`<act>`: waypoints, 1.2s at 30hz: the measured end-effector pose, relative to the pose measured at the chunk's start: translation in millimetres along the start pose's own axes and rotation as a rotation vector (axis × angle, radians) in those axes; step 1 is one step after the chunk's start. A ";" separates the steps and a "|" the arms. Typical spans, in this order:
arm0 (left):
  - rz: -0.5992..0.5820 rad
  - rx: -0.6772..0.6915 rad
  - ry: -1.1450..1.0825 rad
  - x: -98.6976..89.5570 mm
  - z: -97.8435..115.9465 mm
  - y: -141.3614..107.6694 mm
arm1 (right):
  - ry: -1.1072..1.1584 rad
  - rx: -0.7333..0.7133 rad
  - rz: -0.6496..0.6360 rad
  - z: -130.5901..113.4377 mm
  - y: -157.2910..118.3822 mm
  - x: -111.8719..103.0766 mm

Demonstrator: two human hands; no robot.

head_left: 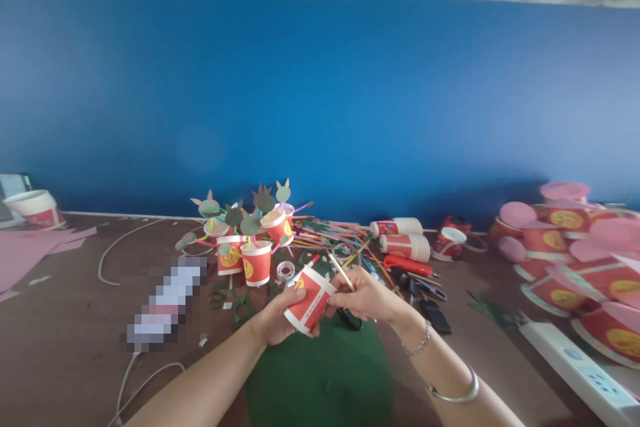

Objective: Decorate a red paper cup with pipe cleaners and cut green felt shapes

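A red and white paper cup (pixel 311 300) is tilted in front of me, with the fingers of my left hand (pixel 283 315) wrapped round its side. My right hand (pixel 364 293) touches the right side of the cup at its rim or base and holds a thin pale stick (pixel 341 271) that points up and to the left. Below both hands lies a dark green sheet (pixel 323 380). Just beyond the cup are a white tape roll (pixel 285 271) and a red-tipped marker (pixel 314 259).
Decorated cups (pixel 257 263) with green paper shapes stand at centre left. Colourful sticks (pixel 330 232), stacked cups (pixel 404 247) and a red-handled cutter (pixel 407 265) lie behind. At right are a power strip (pixel 575 363) and pink-topped cups (pixel 567 220); pink paper (pixel 33 253) lies left.
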State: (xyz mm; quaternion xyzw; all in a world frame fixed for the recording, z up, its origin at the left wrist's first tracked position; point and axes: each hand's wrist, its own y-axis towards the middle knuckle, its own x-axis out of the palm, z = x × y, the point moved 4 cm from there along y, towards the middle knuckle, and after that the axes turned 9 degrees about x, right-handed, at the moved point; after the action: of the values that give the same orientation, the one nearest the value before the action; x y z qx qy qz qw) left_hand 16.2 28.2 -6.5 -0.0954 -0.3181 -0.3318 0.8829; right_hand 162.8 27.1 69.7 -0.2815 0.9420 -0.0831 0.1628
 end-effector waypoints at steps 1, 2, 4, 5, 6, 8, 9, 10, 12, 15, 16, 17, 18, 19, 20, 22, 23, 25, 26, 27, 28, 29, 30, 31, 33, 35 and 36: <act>-0.004 0.002 0.001 0.4 0.1 0.1 | 0.002 -0.005 -0.001 -0.4 -0.1 0.3; -0.006 0.005 0.001 0.9 0.4 0.1 | 0.006 -0.010 0.000 -0.8 -0.1 0.7; -0.004 0.011 -0.001 2.4 1.2 0.2 | 0.009 -0.021 0.016 -1.8 -0.1 1.8; 0.000 0.016 -0.002 3.1 1.7 0.3 | 0.008 -0.025 0.028 -2.4 0.0 2.4; 0.003 0.022 -0.004 3.8 2.3 0.3 | 0.005 -0.027 0.040 -3.0 0.1 3.1; 0.007 0.037 -0.007 4.5 3.3 0.4 | 0.010 -0.026 0.065 -4.0 0.4 4.2; 0.008 0.045 -0.008 4.4 3.6 0.5 | 0.017 -0.021 0.077 -4.3 0.7 4.4; 0.011 0.053 -0.010 3.9 3.8 0.6 | 0.026 -0.020 0.087 -4.5 1.0 4.4; 0.019 0.066 -0.020 2.0 3.7 1.0 | 0.051 -0.022 0.087 -4.5 1.5 4.1; 0.003 0.070 -0.035 0.3 2.6 1.5 | 0.095 -0.028 0.053 -2.7 2.1 3.2; -0.007 0.068 -0.036 0.2 2.3 1.6 | 0.111 -0.023 0.045 -1.5 2.3 2.8; -0.015 0.067 -0.035 0.3 2.0 1.6 | 0.124 -0.016 0.040 -0.2 2.4 2.4; -0.018 0.067 -0.032 0.3 1.8 1.6 | 0.134 -0.009 0.035 1.1 2.5 2.3; -0.018 0.068 -0.028 0.4 1.7 1.5 | 0.141 -0.005 0.028 2.2 2.5 2.4; -0.019 0.066 -0.023 0.5 1.7 1.3 | 0.145 -0.003 0.020 3.1 2.6 2.8; -0.023 0.062 -0.018 1.1 1.8 0.9 | 0.144 -0.004 0.004 3.9 2.6 3.9; -0.027 0.059 -0.019 1.4 2.1 0.6 | 0.140 -0.007 0.001 3.9 2.5 4.2; -0.033 0.056 -0.020 2.2 2.9 0.1 | 0.128 -0.012 0.007 2.9 2.0 4.0; -0.033 0.058 -0.019 2.6 3.4 -0.1 | 0.121 -0.014 0.007 2.1 1.5 3.8; -0.033 0.062 -0.016 3.1 4.0 -0.3 | 0.119 -0.016 0.001 1.1 1.0 3.6; -0.030 0.069 -0.011 3.7 4.6 -0.4 | 0.122 -0.016 -0.007 0.1 0.5 3.3; -0.020 0.084 -0.003 4.3 5.5 -0.3 | 0.131 -0.013 -0.013 -0.9 0.0 2.8; -0.002 0.107 0.010 4.9 6.4 -0.1 | 0.144 -0.008 -0.013 -1.7 -0.4 2.0; 0.025 0.138 0.034 5.4 7.7 0.2 | 0.157 -0.005 0.003 -2.3 -0.5 0.5; 0.122 0.227 0.133 5.5 11.1 1.0 | 0.187 -0.013 0.111 -3.0 -0.2 -5.8; 0.244 0.348 0.304 5.4 16.3 1.0 | 0.228 -0.056 0.298 -3.0 -0.3 -15.7; 0.297 0.413 0.408 5.9 19.4 0.5 | 0.250 -0.080 0.399 -2.5 -0.9 -20.9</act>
State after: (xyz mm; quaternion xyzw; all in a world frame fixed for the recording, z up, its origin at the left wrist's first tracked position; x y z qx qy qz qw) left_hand 10.3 32.8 12.3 0.1091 -0.1777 -0.1400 0.9679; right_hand 178.8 38.1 77.8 -0.0837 0.9943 -0.0459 0.0468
